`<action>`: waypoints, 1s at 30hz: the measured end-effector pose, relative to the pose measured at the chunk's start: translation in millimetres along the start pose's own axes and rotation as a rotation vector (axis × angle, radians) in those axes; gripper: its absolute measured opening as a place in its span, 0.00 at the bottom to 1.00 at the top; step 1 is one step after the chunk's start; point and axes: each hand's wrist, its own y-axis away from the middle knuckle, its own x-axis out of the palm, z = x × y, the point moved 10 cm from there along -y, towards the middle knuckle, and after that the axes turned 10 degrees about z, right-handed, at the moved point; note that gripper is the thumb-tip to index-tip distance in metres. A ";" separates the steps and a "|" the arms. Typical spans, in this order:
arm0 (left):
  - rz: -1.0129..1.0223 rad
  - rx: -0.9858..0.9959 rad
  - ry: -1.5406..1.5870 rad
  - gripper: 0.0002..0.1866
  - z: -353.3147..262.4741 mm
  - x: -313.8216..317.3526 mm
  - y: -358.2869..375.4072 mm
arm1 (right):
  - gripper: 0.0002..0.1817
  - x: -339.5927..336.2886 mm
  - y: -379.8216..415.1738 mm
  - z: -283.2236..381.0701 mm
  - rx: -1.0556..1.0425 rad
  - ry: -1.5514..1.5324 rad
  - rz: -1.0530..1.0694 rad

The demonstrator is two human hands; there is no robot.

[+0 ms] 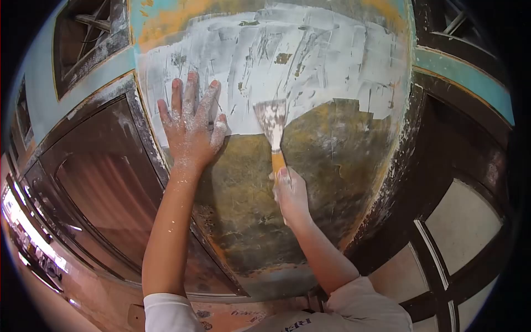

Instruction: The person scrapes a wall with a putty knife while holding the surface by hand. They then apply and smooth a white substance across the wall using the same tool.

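My left hand (pixel 192 124) lies flat with fingers spread on the wall, dusted with white powder, over the left part of the white coating (pixel 249 61). In my right hand (pixel 290 191) is the orange handle of a scraper (pixel 272 119). Its wide metal blade, smeared with white, points up and overlaps the lower edge of the coating. Below that edge the wall (pixel 249 193) shows a bare, mottled brown-green surface. Small dark patches and streaks show through the white.
To the left stands a dark wooden door (pixel 105 182) with a curved frame. Dark woodwork with pale panels (pixel 464 227) is on the right. Turquoise trim (pixel 464 72) runs across the upper right. A bright opening (pixel 27 227) shows at the far left.
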 end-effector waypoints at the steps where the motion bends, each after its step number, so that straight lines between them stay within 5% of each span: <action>1: -0.010 -0.005 -0.003 0.34 0.8 -1.1 -1.4 | 0.22 -0.6 -3.1 1.9 -0.008 0.005 0.006; 6: 0.009 -0.012 -0.008 0.34 0.4 -0.6 0.7 | 0.24 -2.9 -10.5 46.5 -0.137 0.175 -0.028; 11: -0.006 -0.001 -0.012 0.34 2.2 -2.1 -0.8 | 0.26 3.3 5.5 7.7 -0.049 0.253 -0.032; 15: 0.002 0.000 0.013 0.34 1.3 -0.3 0.5 | 0.26 0.9 -21.4 59.2 -0.159 0.188 -0.035; 20: -0.026 0.012 0.003 0.34 1.1 -0.7 0.2 | 0.27 -0.6 7.1 0.1 -0.070 0.307 -0.059; 24: -0.011 0.010 -0.006 0.34 0.4 -2.5 -0.1 | 0.27 -0.5 -18.6 60.8 -0.202 0.243 -0.056; 30: -0.021 0.014 0.004 0.34 2.9 -1.9 2.0 | 0.27 -3.6 0.9 22.9 -0.081 0.246 -0.091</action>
